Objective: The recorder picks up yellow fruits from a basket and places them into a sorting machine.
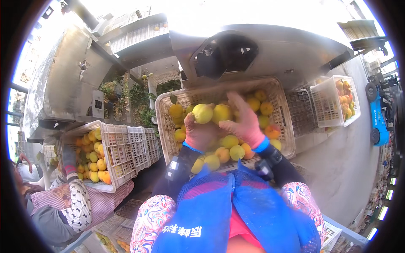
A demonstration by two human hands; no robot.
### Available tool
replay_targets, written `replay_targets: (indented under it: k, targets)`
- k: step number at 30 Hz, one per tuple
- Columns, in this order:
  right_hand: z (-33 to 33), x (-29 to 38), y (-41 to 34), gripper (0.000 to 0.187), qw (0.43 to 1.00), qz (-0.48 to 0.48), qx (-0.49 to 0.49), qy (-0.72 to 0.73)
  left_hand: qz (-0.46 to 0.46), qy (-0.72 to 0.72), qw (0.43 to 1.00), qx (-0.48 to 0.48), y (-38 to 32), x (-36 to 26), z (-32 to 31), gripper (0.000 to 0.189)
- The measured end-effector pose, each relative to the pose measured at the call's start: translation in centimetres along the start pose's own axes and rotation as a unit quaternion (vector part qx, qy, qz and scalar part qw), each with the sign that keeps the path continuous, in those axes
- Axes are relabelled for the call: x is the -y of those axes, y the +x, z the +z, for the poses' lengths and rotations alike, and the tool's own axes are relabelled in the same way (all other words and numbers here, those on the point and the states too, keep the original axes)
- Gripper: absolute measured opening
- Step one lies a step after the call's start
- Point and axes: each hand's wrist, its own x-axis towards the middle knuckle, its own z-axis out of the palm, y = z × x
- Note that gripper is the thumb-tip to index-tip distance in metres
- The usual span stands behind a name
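A long white plastic crate (164, 126) of yellow and orange peaches stands before me, its rim scuffed and brownish. My left hand (199, 134), in a pinkish glove, holds a pale yellow-green peach (202, 114), thumb at its left side. Close to it is another yellow peach (222, 114). Over the crate's right half, my right hand (243, 121) has thumb and fingers spread, slightly blurred, with no fruit plainly gripped. Loose peaches (236, 152) lie below and between my hands. One orange-red peach (272, 131) rests near the right wall.
A co-worker's gloved hand (68, 157) reaches into a tilted crate (121, 155) of peaches at left. Metal machinery (278, 53) with a dark opening (226, 55) borders the far side. Another fruit crate (327, 102) and a blue vehicle (379, 115) stand at right.
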Motion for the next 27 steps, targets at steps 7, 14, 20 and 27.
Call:
replay_targets:
  k: [7, 14, 20, 27]
  targets:
    - [1.8, 2.7, -1.1, 0.094, 0.999, -0.044, -0.013, 0.013, 0.017, -0.07, 0.996, 0.052, -1.9, -2.5, 1.2, 0.096]
    - [2.9, 3.9, 1.4, 0.09, 0.979, -0.141, -0.144, -0.034, 0.033, -0.07, 0.994, 0.074, -0.4, -4.7, 4.0, 0.093]
    - [2.9, 2.7, 5.3, 0.081, 0.976, -0.106, -0.183, -0.05, 0.036, -0.186, 0.982, 0.028, 1.8, -4.7, 1.7, 0.073]
    - [5.7, -4.8, 13.1, 0.051, 0.918, -0.152, -0.174, -0.323, 0.085, -0.064, 0.994, -0.025, 1.6, -4.5, 0.6, 0.053]
